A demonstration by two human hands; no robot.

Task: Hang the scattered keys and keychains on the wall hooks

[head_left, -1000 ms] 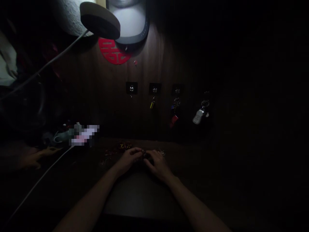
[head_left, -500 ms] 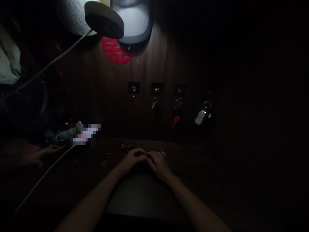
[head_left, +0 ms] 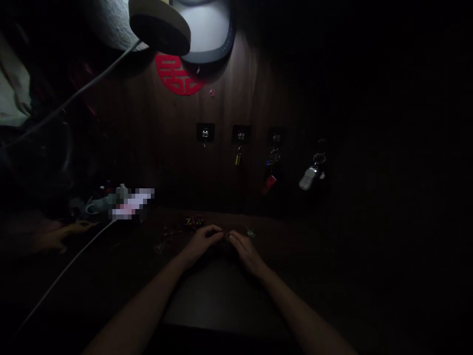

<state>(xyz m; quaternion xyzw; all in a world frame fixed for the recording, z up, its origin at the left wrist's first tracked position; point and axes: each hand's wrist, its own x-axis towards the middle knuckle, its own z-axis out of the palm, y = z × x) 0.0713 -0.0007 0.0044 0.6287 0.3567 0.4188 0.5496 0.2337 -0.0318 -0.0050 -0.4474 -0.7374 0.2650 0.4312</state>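
In dim light, my left hand [head_left: 203,241] and my right hand [head_left: 244,247] meet above the dark table. Their thumbs and fingers pinch a small brownish thing [head_left: 226,237] between them, too dark and small to name. Just behind my left hand lies a small dark heap with yellow bits [head_left: 191,222]. Thin reddish-brown pieces [head_left: 170,231] and a small clear item [head_left: 159,246] lie to its left. Near my right fingers is a small pale metallic thing [head_left: 251,231].
Keys and a grey remote fob [head_left: 307,178] hang from hooks on the wooden back panel [head_left: 221,108]. A lit, blurred-out screen [head_left: 133,204] with a white cable [head_left: 74,261] stands left. Another person's hand [head_left: 61,236] rests at far left. A round lamp [head_left: 159,29] juts out above.
My right fingers have shifted slightly right and drawn together, opening a small gap between the hands where the brownish thing now shows. My left hand stays nearly in place.
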